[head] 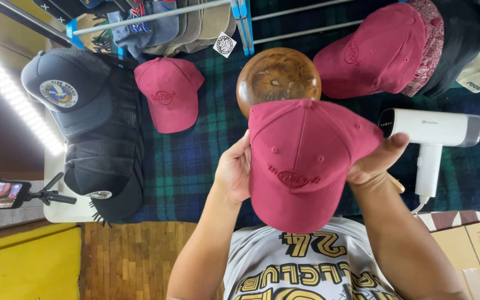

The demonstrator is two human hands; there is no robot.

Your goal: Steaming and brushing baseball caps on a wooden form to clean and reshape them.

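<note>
Head view: left hand [234, 172] and right hand [374, 161] grasp red cap [301, 161] sides, just before wooden dome [278, 75]

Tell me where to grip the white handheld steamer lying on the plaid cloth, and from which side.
Probably grip the white handheld steamer by its handle, which juts toward the person from the barrel lying flat on the plaid cloth. Come from the person's side with the right hand, nearest to it. The handle is slimmer than the barrel, and its cord end is bare.
</note>
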